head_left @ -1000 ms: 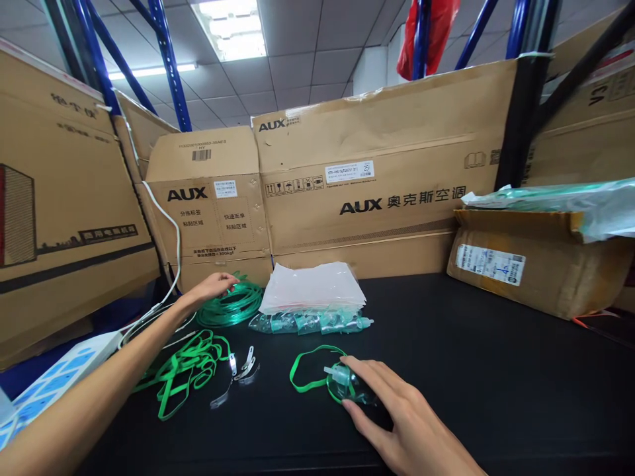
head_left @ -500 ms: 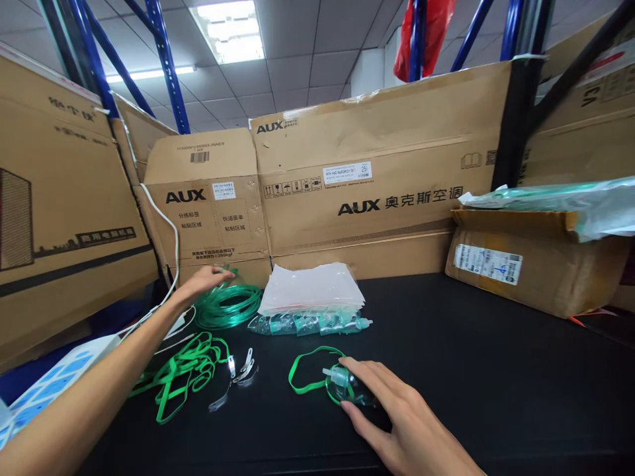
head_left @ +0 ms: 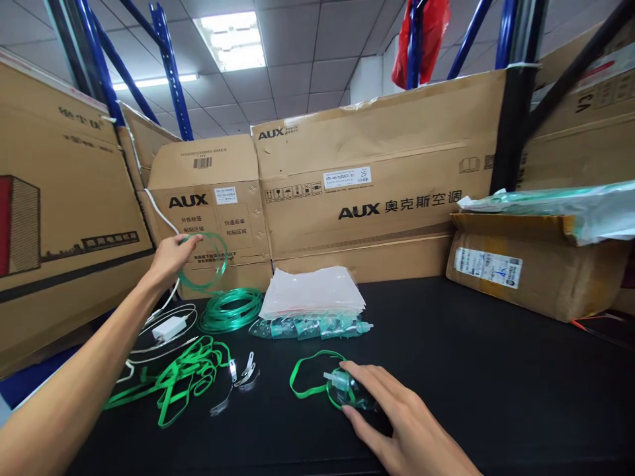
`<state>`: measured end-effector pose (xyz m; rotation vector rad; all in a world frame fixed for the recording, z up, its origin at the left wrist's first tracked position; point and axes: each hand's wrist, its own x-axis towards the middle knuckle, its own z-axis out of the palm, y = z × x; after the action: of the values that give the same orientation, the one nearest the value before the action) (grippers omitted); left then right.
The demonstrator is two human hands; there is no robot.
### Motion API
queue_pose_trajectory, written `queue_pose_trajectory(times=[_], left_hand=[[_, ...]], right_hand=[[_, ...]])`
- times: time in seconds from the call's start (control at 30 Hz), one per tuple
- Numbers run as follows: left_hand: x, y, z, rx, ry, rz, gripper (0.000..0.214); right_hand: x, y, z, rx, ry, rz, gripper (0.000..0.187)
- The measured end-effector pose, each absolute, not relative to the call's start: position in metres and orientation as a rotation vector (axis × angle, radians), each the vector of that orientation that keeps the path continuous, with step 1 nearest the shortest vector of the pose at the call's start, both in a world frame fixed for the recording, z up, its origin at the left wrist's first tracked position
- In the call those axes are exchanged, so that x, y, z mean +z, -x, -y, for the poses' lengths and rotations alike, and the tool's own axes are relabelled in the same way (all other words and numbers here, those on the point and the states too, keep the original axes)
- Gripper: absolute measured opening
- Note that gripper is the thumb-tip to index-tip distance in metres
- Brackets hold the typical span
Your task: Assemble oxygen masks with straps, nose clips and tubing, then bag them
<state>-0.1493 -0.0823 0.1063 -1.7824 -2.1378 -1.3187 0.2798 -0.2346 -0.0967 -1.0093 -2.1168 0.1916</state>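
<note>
A loop of clear green tubing (head_left: 225, 254) hangs pinched in my left hand (head_left: 173, 256), raised in front of the cardboard at the left. Below it, more coiled green tubing (head_left: 231, 311) lies on the black table. My right hand (head_left: 391, 403) has its fingers and thumb around a clear oxygen mask (head_left: 350, 390), which rests on the table. A green elastic strap (head_left: 306, 395) loops out from the mask to the left. Part of the mask is hidden under my fingers.
Loose green straps (head_left: 183, 370) and several small metal strips (head_left: 245, 371) lie front left, near a white adapter (head_left: 169, 328) with its cable. Clear masks (head_left: 307, 327) sit in a row before stacked white bags (head_left: 312, 291). Cardboard walls (head_left: 377, 198) and a box (head_left: 526, 271) stand behind.
My left hand has lifted a loop of green tubing up and left, away from the coils on the table. My right hand stays at the mask.
</note>
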Motion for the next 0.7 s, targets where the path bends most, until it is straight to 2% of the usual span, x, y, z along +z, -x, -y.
queue_pose_trajectory(times=[0.27, 0.5, 0.6, 0.7], left_hand=[[0.112, 0.062, 0.126, -1.783, 2.061, 1.923, 0.029], [0.053, -0.021, 0.177, -2.053, 2.508, 1.823, 0.049], [0.017, -0.042, 0.197, -2.032, 2.67, 1.932, 0.054], [-0.01, -0.045, 0.205, -1.813, 2.822, 2.073, 0.059]], right_hand=[[-0.097, -0.281, 0.237, 0.1, 1.02, 2.073, 0.049], [-0.081, -0.35, 0.223, 0.065, 1.193, 2.057, 0.043], [-0.062, -0.381, 0.214, 0.136, 1.237, 2.108, 0.038], [-0.051, -0.396, 0.207, 0.147, 1.3, 2.09, 0.039]])
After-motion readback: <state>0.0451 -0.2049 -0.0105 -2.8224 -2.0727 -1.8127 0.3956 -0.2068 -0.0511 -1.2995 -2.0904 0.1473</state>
